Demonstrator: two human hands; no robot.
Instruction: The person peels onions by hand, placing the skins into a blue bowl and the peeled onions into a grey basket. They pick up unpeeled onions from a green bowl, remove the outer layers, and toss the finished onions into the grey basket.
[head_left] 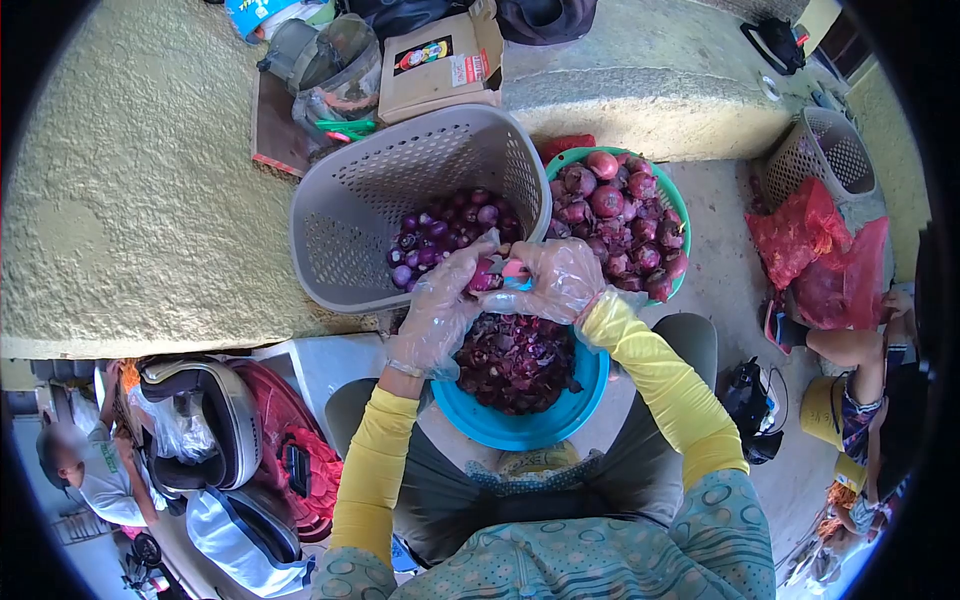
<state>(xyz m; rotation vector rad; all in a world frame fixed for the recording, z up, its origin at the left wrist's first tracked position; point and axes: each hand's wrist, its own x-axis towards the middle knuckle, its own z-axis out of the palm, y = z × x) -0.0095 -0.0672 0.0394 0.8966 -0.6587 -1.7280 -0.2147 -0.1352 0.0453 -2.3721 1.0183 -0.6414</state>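
Note:
My left hand, in a clear plastic glove, is closed around a red onion. In my gloved right hand is a small tool with a pink and blue handle, perhaps a knife; its working end is hard to make out against the onion. Both hands meet above a blue basin that holds dark onion skins. Beyond my left hand stands a tall grey perforated basket with peeled purple onions at the bottom. A green basket of unpeeled red onions sits beyond my right hand.
A cardboard box and a plastic container rest on the ledge ahead. Red mesh sacks lie at the right near another grey basket. Bags and a helmet are at left. Other people sit at both sides.

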